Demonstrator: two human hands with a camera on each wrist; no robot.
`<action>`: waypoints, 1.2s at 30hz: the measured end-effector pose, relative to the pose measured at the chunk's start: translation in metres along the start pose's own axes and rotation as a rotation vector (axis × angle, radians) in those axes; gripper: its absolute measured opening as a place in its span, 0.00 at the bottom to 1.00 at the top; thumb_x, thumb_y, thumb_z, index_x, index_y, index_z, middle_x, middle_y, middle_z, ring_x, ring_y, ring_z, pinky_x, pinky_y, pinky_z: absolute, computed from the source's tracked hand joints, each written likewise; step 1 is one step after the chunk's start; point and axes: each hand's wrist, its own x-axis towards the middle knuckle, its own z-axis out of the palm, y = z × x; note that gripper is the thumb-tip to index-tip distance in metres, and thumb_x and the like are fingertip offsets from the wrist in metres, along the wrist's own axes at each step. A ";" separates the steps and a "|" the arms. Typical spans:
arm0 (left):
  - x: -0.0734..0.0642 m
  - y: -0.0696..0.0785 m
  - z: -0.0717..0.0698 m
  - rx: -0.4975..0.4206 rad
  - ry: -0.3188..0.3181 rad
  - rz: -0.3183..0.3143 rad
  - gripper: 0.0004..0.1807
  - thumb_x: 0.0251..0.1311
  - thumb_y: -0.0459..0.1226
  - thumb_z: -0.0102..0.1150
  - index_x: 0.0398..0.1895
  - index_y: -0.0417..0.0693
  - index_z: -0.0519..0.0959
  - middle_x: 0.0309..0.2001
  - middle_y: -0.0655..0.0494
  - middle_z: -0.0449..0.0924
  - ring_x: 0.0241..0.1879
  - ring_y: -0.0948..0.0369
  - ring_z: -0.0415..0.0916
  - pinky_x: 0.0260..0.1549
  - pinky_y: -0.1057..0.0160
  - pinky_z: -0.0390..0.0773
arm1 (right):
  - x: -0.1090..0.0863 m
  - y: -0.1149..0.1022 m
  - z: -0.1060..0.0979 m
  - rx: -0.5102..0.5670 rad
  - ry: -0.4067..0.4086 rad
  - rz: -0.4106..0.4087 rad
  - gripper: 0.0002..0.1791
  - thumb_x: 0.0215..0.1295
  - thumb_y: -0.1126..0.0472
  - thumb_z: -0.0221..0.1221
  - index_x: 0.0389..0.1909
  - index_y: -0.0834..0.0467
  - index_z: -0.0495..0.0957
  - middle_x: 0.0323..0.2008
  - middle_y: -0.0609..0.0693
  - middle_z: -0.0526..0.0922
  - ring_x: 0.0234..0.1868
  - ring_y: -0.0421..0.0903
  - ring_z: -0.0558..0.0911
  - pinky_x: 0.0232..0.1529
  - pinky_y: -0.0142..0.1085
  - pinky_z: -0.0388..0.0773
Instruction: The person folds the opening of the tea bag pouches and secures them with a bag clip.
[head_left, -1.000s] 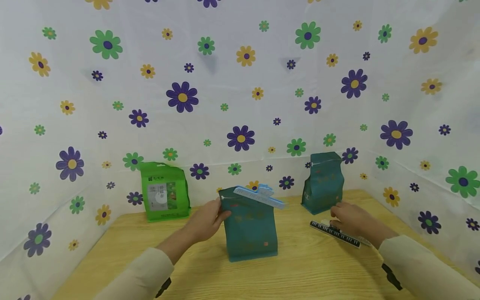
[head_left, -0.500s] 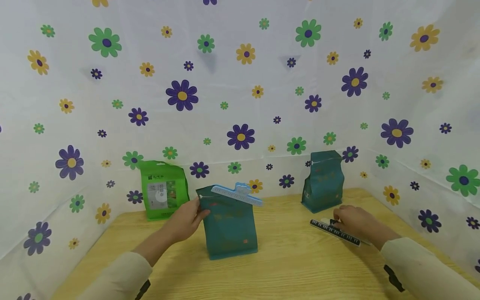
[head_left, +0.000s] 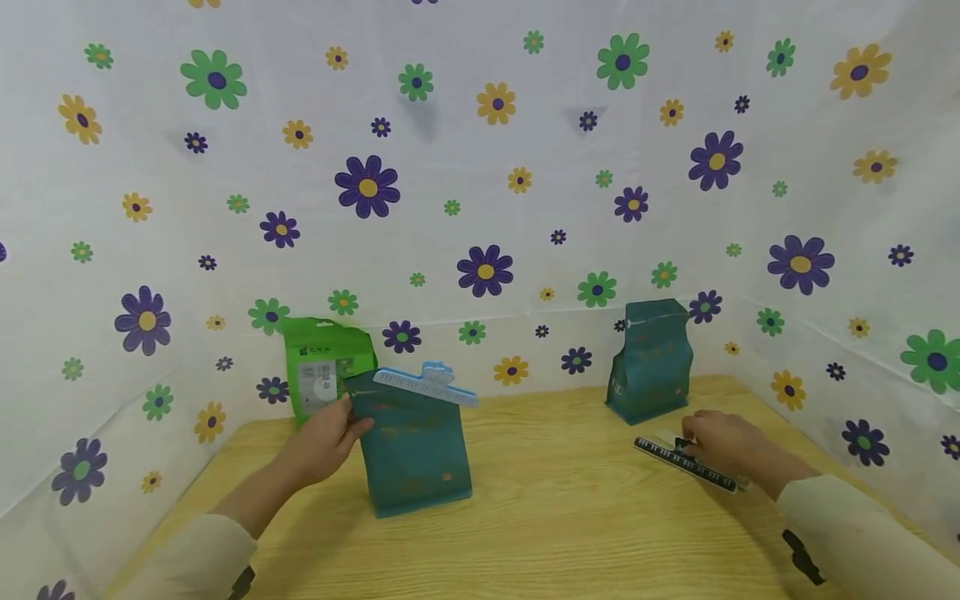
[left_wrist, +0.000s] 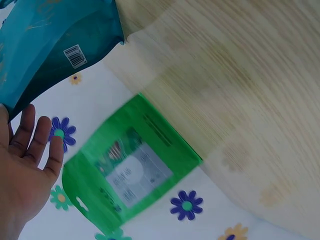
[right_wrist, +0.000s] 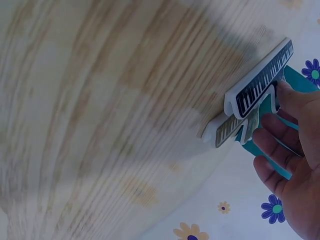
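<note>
My left hand pinches the upper left edge of a teal pouch, which leans a little to the left. A pale blue clip with piano-key markings sits slanted across the pouch's top edge. In the left wrist view the hand's other fingers extend free beside the teal pouch. On the right, my right hand pinches the handle of a black clip with white piano keys. A second, beige clip lies right beside the black clip in the right wrist view.
A green pouch stands at the back left, partly covered by the teal pouch and left hand. Another teal pouch stands at the back right, with no clip on it. Flower-printed cloth encloses the wooden table.
My left hand has moved left with the clipped teal pouch, which now overlaps the green pouch in the head view. My right hand stays at the black clip.
</note>
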 end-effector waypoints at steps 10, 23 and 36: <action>-0.020 -0.022 -0.024 0.035 -0.001 -0.028 0.18 0.76 0.36 0.47 0.62 0.35 0.69 0.49 0.46 0.83 0.43 0.57 0.80 0.40 0.58 0.79 | -0.007 0.012 -0.003 -0.024 0.001 0.017 0.07 0.63 0.60 0.67 0.33 0.58 0.78 0.30 0.48 0.77 0.29 0.43 0.77 0.31 0.40 0.77; -0.042 -0.054 -0.055 0.132 0.037 -0.084 0.13 0.74 0.36 0.52 0.51 0.33 0.72 0.37 0.49 0.82 0.37 0.55 0.79 0.33 0.57 0.76 | -0.015 0.025 -0.005 -0.029 -0.003 0.059 0.08 0.62 0.61 0.67 0.32 0.59 0.77 0.29 0.49 0.77 0.29 0.44 0.76 0.31 0.41 0.77; -0.061 -0.083 -0.074 0.091 0.054 -0.125 0.19 0.74 0.36 0.51 0.59 0.29 0.68 0.45 0.34 0.83 0.44 0.38 0.83 0.42 0.39 0.80 | -0.011 0.034 -0.012 -0.041 -0.070 0.123 0.09 0.63 0.60 0.66 0.32 0.60 0.77 0.30 0.50 0.79 0.32 0.47 0.78 0.34 0.45 0.78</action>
